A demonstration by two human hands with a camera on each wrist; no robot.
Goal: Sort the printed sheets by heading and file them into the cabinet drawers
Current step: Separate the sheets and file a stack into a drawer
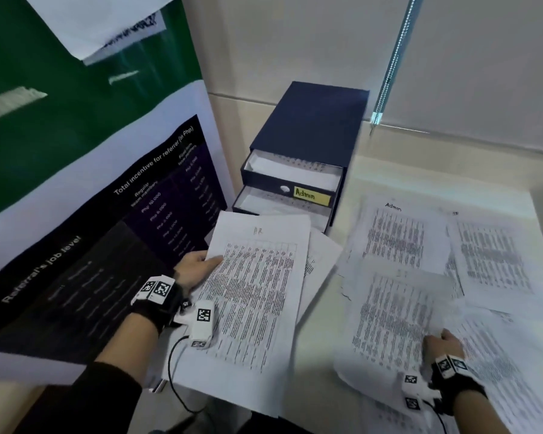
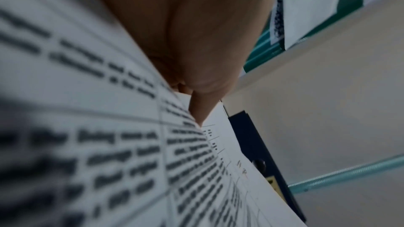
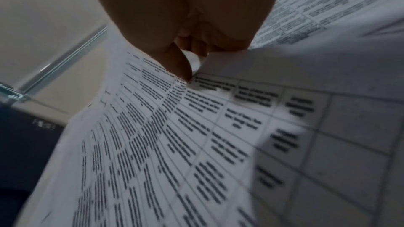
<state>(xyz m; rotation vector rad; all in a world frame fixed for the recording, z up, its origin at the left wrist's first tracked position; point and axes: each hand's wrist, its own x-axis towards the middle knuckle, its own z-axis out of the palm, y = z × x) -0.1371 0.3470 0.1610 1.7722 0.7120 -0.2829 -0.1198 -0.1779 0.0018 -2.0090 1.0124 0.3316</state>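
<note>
My left hand (image 1: 212, 262) pinches the left edge of a printed sheet (image 1: 257, 296) with "HR" handwritten at its top, held above the table in front of the cabinet. The thumb (image 2: 202, 110) lies on top of that sheet (image 2: 109, 127); more sheets lie under it. My right hand (image 1: 442, 336) pinches a lifted, blurred printed sheet (image 1: 395, 317), thumb (image 3: 180, 66) on its printed face (image 3: 174, 135). The dark blue cabinet (image 1: 314, 126) has two drawers pulled out: the upper drawer (image 1: 295, 173) bears a yellow "Admin" label (image 1: 311, 195), and the lower drawer (image 1: 261, 203) also holds paper.
Loose sheets cover the table's right side, one headed "Admin" (image 1: 398, 236), another (image 1: 496, 255) beside it. A large dark poster (image 1: 91, 220) stands close on the left. A blind chain (image 1: 389, 64) hangs behind the cabinet. Bare table (image 1: 389, 173) shows right of the cabinet.
</note>
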